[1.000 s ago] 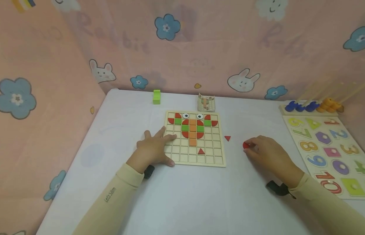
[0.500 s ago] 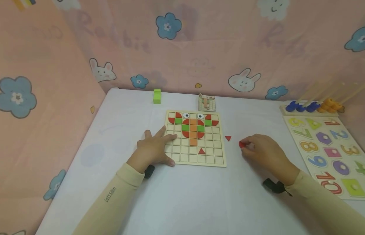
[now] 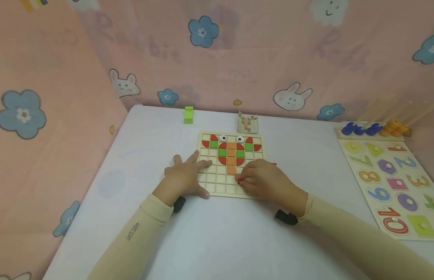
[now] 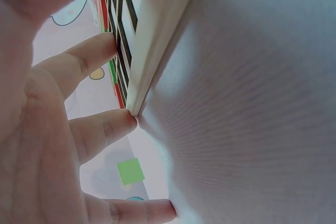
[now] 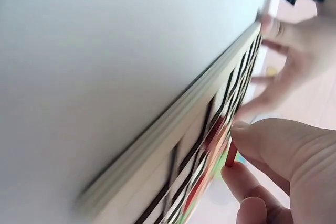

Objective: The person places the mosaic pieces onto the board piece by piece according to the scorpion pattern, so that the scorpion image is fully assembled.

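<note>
A square wooden grid board (image 3: 211,178) lies on the table, bearing orange squares (image 3: 231,161), green squares (image 3: 214,144), red quarter-circles (image 3: 222,160) and two eye tiles (image 3: 222,138). My left hand (image 3: 182,177) rests with fingers spread on its left edge. My right hand (image 3: 269,181) is over the lower right cells and pinches a small red tile (image 5: 231,154) between thumb and finger, held just above the grid; its exact shape is hard to tell. The hand mostly hides a red triangle on the board. A second red triangle (image 3: 274,163) peeks out beyond the knuckles.
Behind the board stands a small pattern card (image 3: 248,123), with a light green block (image 3: 188,115) to its left. At the right lie a number-and-shape puzzle board (image 3: 391,190) and a peg stand with blue and orange beads (image 3: 372,129). A patterned pink cloth hangs behind.
My right hand has carried the red tile leftward from the tabletop to over the board's lower right part. My left hand has stayed on the board's edge.
</note>
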A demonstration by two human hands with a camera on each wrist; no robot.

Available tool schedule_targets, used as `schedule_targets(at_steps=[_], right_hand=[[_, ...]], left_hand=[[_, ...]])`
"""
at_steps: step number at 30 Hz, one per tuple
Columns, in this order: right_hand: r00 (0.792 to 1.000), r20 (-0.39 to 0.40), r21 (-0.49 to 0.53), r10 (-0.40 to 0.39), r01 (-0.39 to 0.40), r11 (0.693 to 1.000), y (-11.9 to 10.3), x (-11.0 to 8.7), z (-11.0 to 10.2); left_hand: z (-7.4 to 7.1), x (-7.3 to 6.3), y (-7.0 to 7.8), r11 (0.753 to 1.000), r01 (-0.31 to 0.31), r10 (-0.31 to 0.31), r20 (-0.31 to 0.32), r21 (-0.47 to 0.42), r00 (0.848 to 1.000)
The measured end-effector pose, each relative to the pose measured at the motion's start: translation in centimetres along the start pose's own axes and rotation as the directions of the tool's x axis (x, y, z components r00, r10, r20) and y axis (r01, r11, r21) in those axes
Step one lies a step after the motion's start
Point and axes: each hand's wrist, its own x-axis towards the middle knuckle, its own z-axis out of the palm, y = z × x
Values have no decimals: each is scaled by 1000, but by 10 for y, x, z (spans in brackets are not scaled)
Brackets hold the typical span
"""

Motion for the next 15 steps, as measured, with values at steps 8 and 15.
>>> schedule_targets(at_steps=[8, 15], right_hand=[[994, -8, -57, -111, 111, 992, -13, 11, 12], [994, -5, -124, -108, 107, 986, -15, 10, 10]], left_hand=[[1, 0, 1, 999, -2, 2, -5, 33, 1000], [-2, -3, 0, 1000, -5, 5, -13, 25, 1000]])
